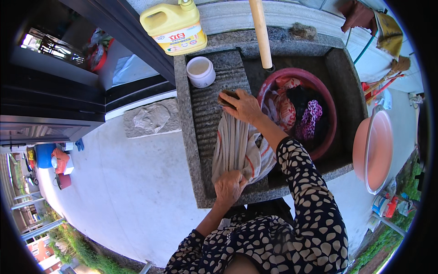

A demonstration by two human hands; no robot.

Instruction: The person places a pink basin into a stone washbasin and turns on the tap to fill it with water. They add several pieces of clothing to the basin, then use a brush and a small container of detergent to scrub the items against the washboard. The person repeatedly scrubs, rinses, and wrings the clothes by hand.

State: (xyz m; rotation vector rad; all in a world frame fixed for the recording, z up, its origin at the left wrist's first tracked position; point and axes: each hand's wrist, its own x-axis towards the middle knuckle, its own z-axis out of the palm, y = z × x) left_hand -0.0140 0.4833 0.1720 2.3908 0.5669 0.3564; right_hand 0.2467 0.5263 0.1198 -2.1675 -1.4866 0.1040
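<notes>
A pale grey cloth with red stripes [235,145] lies stretched over the ridged washboard [203,116] on the left side of a stone sink [188,150]. My left hand [229,186] is closed on its near end, by the sink's front edge. At the cloth's far end, my right hand [244,107] grips a brown scrubbing brush [228,97]; its bristles are hidden. Right of the cloth, a dark pink basin [334,114] in the sink holds wet laundry, including a purple patterned piece [312,116]. A white tub [200,72] stands at the washboard's far end.
A yellow detergent jug [175,29] stands beyond the sink's far left corner. A wooden pole [261,34] reaches down over the sink's back. A light pink basin [373,150] is at the right edge. Grey cloth [152,118] rests on a stone slab at left.
</notes>
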